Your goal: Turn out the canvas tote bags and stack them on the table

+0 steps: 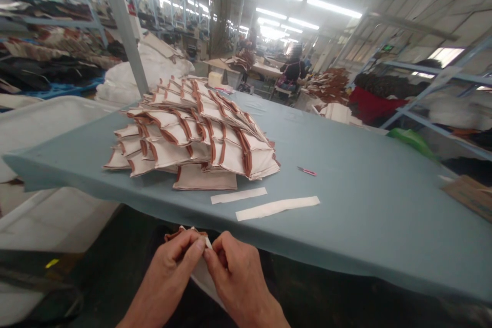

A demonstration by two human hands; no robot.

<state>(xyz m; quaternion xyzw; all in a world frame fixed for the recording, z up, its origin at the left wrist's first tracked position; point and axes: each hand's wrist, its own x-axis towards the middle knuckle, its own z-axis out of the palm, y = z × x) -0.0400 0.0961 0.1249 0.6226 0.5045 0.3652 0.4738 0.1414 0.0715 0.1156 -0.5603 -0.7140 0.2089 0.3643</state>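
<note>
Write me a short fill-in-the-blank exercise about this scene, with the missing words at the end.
1. The left hand and right hand together hold ____ pale cloth piece.
2. Exactly ____ pale strips lie on the table.
3. The trim on the pile of pale pieces is coloured ____.
4. In the picture, the small pink tool lies to the ____ of the pile.

Missing words: one; two; brown; right.

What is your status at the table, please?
Left hand, right hand: pinching brown-edged pale cloth. Cloth by near edge of table. Pink tool apart from hands.
</note>
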